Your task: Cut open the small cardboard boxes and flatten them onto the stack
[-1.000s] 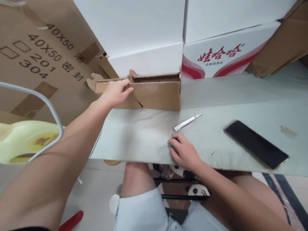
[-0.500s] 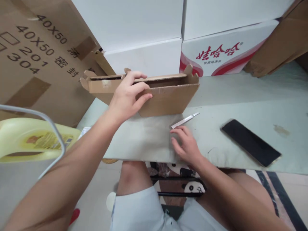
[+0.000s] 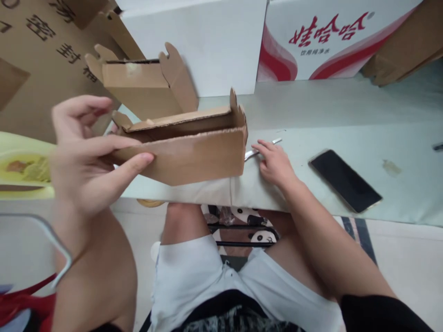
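Note:
My left hand point(image 3: 93, 152) is shut on the left end of a cardboard box point(image 3: 194, 159), thumb on its near side. The box is narrow, with an open slot along the top and notched flaps standing at its ends. It is held tilted over the table. My right hand point(image 3: 275, 161) rests at the table just right of the box, its fingers over a slim silver knife point(image 3: 278, 140). Both ends of the knife show past the fingers; the thumb's hold is hidden. Behind stands a second cardboard box point(image 3: 138, 87) with similar flaps.
A black phone point(image 3: 346, 180) lies on the pale green table cover point(image 3: 304, 106), right of my right hand. White cartons point(image 3: 207, 50) and a red-and-white carton point(image 3: 328, 50) line the back. A large brown carton point(image 3: 27, 87) and a yellow bottle point(image 3: 24, 166) stand left.
My left hand has brought one cardboard box nearer and to the left, apart from the other box behind it. My right hand has moved onto the knife. The view has tipped downward.

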The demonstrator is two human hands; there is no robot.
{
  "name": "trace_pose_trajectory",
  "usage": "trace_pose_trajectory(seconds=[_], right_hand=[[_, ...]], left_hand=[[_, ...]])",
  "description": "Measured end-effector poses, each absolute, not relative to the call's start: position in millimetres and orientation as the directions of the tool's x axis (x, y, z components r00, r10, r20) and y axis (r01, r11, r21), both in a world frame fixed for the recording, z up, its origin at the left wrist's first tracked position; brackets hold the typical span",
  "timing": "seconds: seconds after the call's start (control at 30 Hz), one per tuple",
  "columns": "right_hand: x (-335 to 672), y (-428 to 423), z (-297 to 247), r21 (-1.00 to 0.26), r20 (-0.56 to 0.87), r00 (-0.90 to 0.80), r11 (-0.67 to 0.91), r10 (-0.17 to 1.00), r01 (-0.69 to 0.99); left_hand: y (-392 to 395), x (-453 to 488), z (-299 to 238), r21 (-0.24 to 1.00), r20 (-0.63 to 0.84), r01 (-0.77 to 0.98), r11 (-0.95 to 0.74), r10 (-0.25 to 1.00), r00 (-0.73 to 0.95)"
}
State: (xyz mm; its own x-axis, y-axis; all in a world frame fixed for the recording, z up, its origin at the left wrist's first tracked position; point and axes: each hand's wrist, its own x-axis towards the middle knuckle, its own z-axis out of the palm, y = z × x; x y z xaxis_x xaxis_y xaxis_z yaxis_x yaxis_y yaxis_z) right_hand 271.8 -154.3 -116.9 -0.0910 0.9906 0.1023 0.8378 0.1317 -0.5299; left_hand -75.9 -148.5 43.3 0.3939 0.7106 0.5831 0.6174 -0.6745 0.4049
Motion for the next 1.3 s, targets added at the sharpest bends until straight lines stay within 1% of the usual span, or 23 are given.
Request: trace_pose_trajectory(seconds=[0.07, 0.13, 0.17, 0.23, 0.3, 0.37, 0.43, 0.5, 0.53, 0.6, 0.67, 0.7, 0.83, 0.97, 1.03, 1.1, 1.17, 1.2, 1.3], right_hand=[[271, -153, -115, -0.47, 0.016, -0.096, 0.093, 0.995, 0.878], [271, -152, -112, -0.451, -0.003, -0.078, 0.069, 0.997, 0.89], [272, -152, -111, -0.446, -0.005, -0.07, 0.061, 0.998, 0.893], [274, -151, -109, -0.445, 0.005, -0.054, 0.051, 0.999, 0.894], [277, -151, -108, -0.457, 0.093, 0.003, 0.04, 0.996, 0.888], [281, -150, -106, -0.501, 0.267, 0.091, 0.058, 0.959, 0.863], [284, -148, -102, -0.611, 0.425, 0.183, 0.132, 0.887, 0.781], [289, -145, -93, -0.749, 0.499, 0.245, 0.271, 0.831, 0.605], [291, -144, -87, -0.794, 0.525, 0.267, 0.351, 0.808, 0.497], [295, -144, -73, -0.807, 0.581, 0.288, 0.496, 0.761, 0.32], [299, -150, -58, -0.776, 0.631, 0.29, 0.59, 0.719, 0.224], [301, -154, -52, -0.768, 0.639, 0.294, 0.609, 0.711, 0.196], [305, -172, -36, -0.786, 0.612, 0.3, 0.606, 0.732, 0.126], [304, -183, -34, -0.817, 0.576, 0.187, 0.567, 0.796, 0.103], [302, -186, -35, -0.841, 0.541, 0.148, 0.525, 0.828, 0.13], [299, -188, -35, -0.854, 0.517, 0.133, 0.5, 0.846, 0.142], [296, -190, -36, -0.857, 0.513, 0.113, 0.502, 0.851, 0.113], [295, -190, -37, -0.855, 0.519, 0.101, 0.511, 0.849, 0.092], [295, -190, -38, -0.846, 0.533, 0.096, 0.526, 0.841, 0.086]], left_hand=[[-158, -78, 31, 0.448, 0.654, 0.533, -0.718, 0.67, 0.352], [-165, -75, 15, 0.527, 0.722, 0.419, -0.739, 0.65, 0.237], [-168, -72, 6, 0.575, 0.732, 0.366, -0.732, 0.66, 0.17], [-172, -66, -7, 0.67, 0.704, 0.294, -0.682, 0.709, 0.041], [-175, -59, -14, 0.746, 0.642, 0.281, -0.604, 0.764, -0.063], [-176, -52, -14, 0.784, 0.596, 0.297, -0.545, 0.795, -0.113], [-175, -46, -11, 0.789, 0.575, 0.333, -0.516, 0.811, -0.105], [-170, -37, -10, 0.776, 0.58, 0.355, -0.522, 0.811, -0.075], [-166, -31, -11, 0.766, 0.59, 0.355, -0.535, 0.805, -0.059], [-159, -17, -13, 0.751, 0.608, 0.337, -0.568, 0.794, -0.017], [-153, -1, -14, 0.748, 0.607, 0.319, -0.582, 0.794, 0.027], [-151, 6, -13, 0.751, 0.592, 0.325, -0.575, 0.804, 0.053], [-147, 11, 0, 0.769, 0.473, 0.409, -0.491, 0.868, 0.152], [-141, -12, 24, 0.765, 0.26, 0.514, -0.388, 0.916, 0.305], [-137, -21, 36, 0.725, 0.175, 0.576, -0.378, 0.91, 0.377], [-134, -24, 45, 0.647, 0.123, 0.657, -0.386, 0.904, 0.409], [-132, -20, 49, 0.591, 0.115, 0.726, -0.351, 0.928, 0.355], [-132, -16, 49, 0.597, 0.133, 0.736, -0.317, 0.945, 0.299], [-128, -3, 44, 0.687, 0.226, 0.685, -0.241, 0.968, 0.113]])
